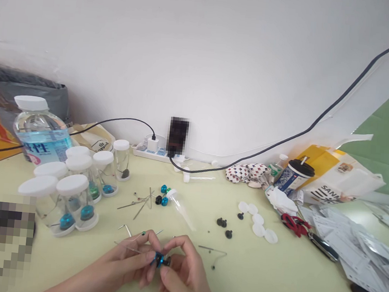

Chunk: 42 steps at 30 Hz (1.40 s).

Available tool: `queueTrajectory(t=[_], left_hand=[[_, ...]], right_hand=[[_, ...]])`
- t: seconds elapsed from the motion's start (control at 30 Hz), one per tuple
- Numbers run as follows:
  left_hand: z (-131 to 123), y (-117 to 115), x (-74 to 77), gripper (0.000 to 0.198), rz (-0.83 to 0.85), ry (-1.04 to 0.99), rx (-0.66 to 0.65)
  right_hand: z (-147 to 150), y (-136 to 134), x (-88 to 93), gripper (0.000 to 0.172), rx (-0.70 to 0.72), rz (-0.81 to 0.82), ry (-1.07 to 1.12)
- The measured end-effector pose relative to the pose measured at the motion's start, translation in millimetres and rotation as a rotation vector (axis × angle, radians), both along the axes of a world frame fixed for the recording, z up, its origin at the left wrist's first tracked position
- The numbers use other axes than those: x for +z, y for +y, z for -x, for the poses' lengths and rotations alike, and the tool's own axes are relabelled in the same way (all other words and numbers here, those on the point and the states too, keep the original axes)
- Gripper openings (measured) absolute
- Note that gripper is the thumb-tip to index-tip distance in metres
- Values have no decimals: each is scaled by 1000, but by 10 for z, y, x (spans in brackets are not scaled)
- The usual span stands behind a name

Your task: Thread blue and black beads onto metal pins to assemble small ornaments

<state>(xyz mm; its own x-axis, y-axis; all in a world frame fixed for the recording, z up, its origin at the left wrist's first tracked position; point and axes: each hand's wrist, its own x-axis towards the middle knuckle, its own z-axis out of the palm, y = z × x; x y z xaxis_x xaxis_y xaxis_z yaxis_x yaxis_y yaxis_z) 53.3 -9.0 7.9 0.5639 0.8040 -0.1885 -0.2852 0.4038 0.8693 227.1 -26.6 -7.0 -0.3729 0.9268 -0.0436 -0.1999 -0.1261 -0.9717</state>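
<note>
Pinching, with the left hand [130, 260], the blue end of a small knob [159, 259] between thumb and fingers, near a thin wire [126, 247] pointing leftward, hard to call held or loose. Holding the knob between both hands, touching each, equally near to either, lying roughly crosswise along its length, black toward the right. Grasping at that black end with bent thumb and fingers of the right hand [185, 271].
</note>
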Motion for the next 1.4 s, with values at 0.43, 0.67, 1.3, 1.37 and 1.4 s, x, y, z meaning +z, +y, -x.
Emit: queueTrajectory(t=[0.43, 0.67, 1.3, 1.37, 1.4], left_hand=[[8, 0, -11, 12, -16, 33, 1], [0, 0, 10, 12, -31, 17, -14], [9, -16, -5, 11, -12, 12, -5], [9, -15, -8, 11, -24, 27, -7], [7, -15, -7, 11, -28, 32, -12]], right_hand=[[21, 22, 0, 42, 36, -31, 53], [29, 26, -15, 41, 45, -47, 68], [10, 16, -29, 46, -21, -11, 41], [13, 24, -20, 43, -23, -16, 29], [14, 30, -21, 42, -23, -20, 23]])
